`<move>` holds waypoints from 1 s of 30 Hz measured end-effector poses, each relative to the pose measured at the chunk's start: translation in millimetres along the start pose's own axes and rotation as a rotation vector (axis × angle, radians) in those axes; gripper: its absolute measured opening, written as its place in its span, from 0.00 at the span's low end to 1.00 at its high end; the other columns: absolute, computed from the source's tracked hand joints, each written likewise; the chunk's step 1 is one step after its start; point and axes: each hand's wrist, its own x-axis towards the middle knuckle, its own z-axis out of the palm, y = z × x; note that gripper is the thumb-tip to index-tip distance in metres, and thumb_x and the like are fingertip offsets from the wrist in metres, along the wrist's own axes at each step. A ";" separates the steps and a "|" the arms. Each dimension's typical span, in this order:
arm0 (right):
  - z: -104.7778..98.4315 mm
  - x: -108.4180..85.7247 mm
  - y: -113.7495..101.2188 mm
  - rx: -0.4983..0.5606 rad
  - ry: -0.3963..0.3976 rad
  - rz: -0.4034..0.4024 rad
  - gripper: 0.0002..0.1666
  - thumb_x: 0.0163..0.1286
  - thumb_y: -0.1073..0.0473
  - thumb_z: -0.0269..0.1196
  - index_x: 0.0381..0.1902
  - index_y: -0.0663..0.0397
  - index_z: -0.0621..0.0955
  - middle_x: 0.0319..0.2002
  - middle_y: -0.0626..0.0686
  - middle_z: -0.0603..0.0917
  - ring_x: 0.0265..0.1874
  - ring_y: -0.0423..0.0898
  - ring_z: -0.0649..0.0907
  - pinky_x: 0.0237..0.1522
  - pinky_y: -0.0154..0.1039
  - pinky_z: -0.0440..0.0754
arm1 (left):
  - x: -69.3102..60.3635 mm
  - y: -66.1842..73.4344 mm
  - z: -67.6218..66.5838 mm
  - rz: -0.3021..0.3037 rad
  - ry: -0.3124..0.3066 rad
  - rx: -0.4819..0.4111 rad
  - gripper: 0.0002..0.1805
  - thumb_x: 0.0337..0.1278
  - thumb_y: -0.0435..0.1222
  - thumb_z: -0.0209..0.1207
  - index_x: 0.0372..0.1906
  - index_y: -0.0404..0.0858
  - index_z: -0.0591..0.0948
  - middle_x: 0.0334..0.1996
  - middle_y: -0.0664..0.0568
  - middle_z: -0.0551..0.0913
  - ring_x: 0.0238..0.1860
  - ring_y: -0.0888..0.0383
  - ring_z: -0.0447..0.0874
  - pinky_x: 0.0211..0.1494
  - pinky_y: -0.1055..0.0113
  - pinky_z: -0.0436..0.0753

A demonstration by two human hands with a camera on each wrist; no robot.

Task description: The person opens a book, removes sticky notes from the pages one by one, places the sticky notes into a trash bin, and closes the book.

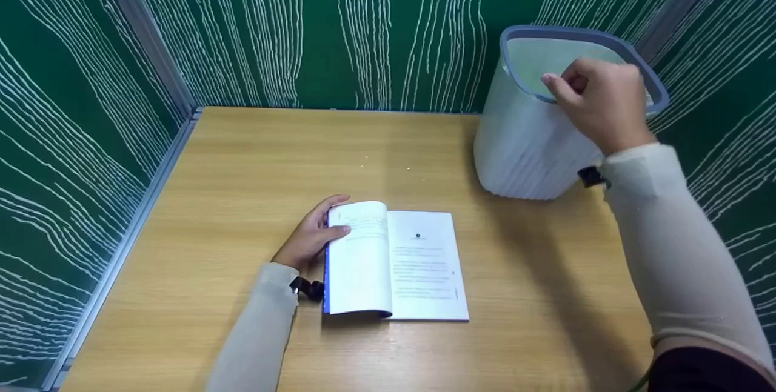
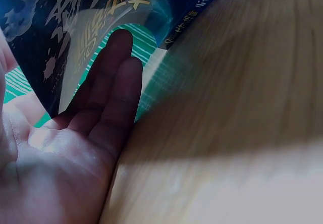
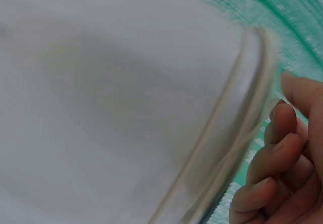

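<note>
On the table lies an open book [image 1: 424,265], printed text on its right page. My left hand [image 1: 312,234] grips its raised left side, thumb on the page and fingers behind the cover. From below, the left wrist view shows the dark illustrated cover [image 2: 116,7] beside the palm [image 2: 65,168]. Over the near rim of a pale bin [image 1: 533,149] hovers my right hand [image 1: 606,101], its fingers loosely bent and the thumb apart. Beside the bent fingers [image 3: 275,156], a thin pale line crosses the blurred bin [image 3: 126,108]; what it is cannot be told.
The bin stands at the table's back right corner. Green panels [image 1: 321,28] with white wavy lines enclose the back and sides. Tiny white specks [image 1: 408,168] lie on the wooden table [image 1: 273,156] behind the book.
</note>
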 end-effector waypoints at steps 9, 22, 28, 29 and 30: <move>75.6 -101.6 -2.8 0.205 -0.207 -0.134 0.06 0.74 0.55 0.64 0.34 0.42 0.85 0.29 0.43 0.84 0.26 0.39 0.80 0.28 0.35 0.79 | 4.0 -0.2 1.4 -0.013 0.016 0.009 0.40 0.62 0.34 0.69 0.77 0.43 0.65 0.66 0.44 0.77 0.58 0.52 0.84 0.52 0.64 0.86; 159.7 -192.0 -11.3 0.443 -0.615 0.216 0.31 0.71 0.57 0.67 0.66 0.68 0.74 0.60 0.67 0.82 0.55 0.59 0.85 0.56 0.53 0.85 | 0.4 -2.7 -0.5 -0.015 0.028 0.003 0.44 0.64 0.30 0.67 0.80 0.43 0.59 0.67 0.40 0.76 0.54 0.50 0.87 0.49 0.60 0.89; 173.0 -206.1 -23.3 0.489 -0.662 0.242 0.36 0.70 0.56 0.69 0.70 0.64 0.72 0.55 0.60 0.84 0.54 0.52 0.82 0.60 0.52 0.81 | -1.2 -2.2 -0.6 -0.013 0.006 -0.018 0.43 0.63 0.28 0.66 0.80 0.45 0.61 0.67 0.41 0.75 0.56 0.47 0.86 0.50 0.57 0.89; 174.1 -207.2 -24.9 0.508 -0.663 0.260 0.38 0.70 0.56 0.69 0.72 0.65 0.70 0.58 0.62 0.82 0.57 0.54 0.82 0.63 0.54 0.80 | -1.5 -2.4 -0.7 -0.014 0.002 -0.022 0.43 0.63 0.27 0.66 0.80 0.45 0.61 0.67 0.41 0.75 0.56 0.47 0.86 0.50 0.56 0.89; 175.1 -207.9 -26.3 0.531 -0.664 0.285 0.40 0.70 0.56 0.69 0.73 0.65 0.69 0.62 0.63 0.81 0.60 0.55 0.81 0.65 0.54 0.79 | -1.9 -2.7 -0.9 -0.017 -0.002 -0.028 0.43 0.63 0.27 0.66 0.79 0.46 0.61 0.67 0.40 0.75 0.56 0.46 0.86 0.49 0.56 0.89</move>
